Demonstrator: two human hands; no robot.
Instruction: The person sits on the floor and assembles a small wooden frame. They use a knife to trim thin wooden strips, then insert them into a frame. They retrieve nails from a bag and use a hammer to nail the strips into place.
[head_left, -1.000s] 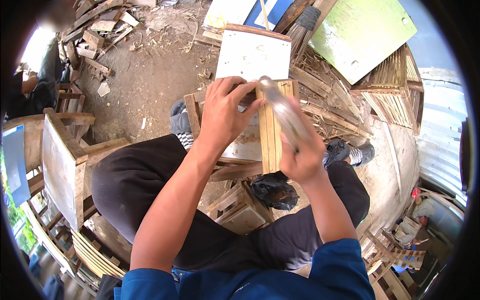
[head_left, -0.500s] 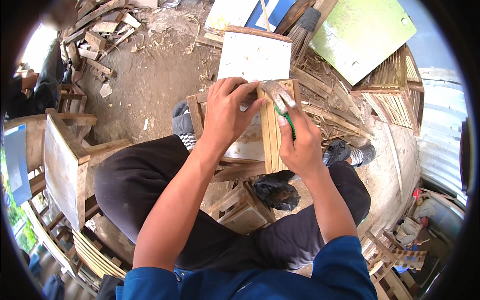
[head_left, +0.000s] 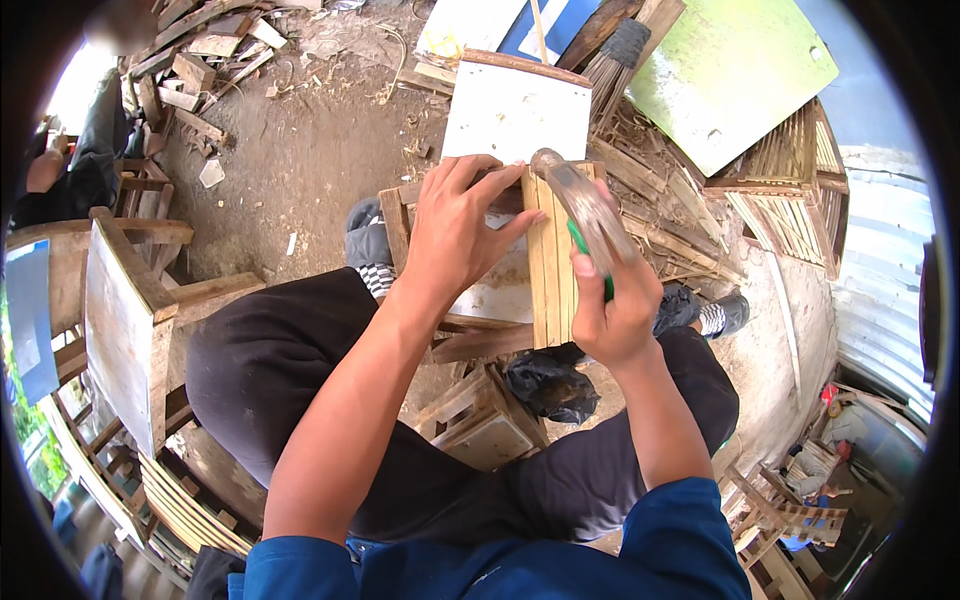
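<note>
My right hand (head_left: pixel 622 315) is closed round the green grip of a claw hammer (head_left: pixel 583 195), its metal head raised over the far end of a pale slatted wood piece (head_left: pixel 550 270). My left hand (head_left: pixel 455 225) lies beside that end, thumb and forefinger apart. The thumb tip reaches the slats and the forefinger tip points at the far edge. Whether a nail is there is too small to tell. Beneath the slats is a wooden frame with a whitish panel (head_left: pixel 497 295), partly hidden by my left hand and the slats.
Beyond my hands lies a white board (head_left: pixel 515 110), with a bundle of sticks (head_left: pixel 615 65) and a green-white panel (head_left: pixel 735 80) to its right. A black plastic bag (head_left: pixel 555 388) sits between my legs. Wood scraps (head_left: pixel 195 75) lie far left; a wooden chair (head_left: pixel 130 320) stands left.
The hammer head has lifted off the slatted wood and tilted back toward me as my right hand moved slightly nearer. My left thumb has spread a little further from the forefinger.
</note>
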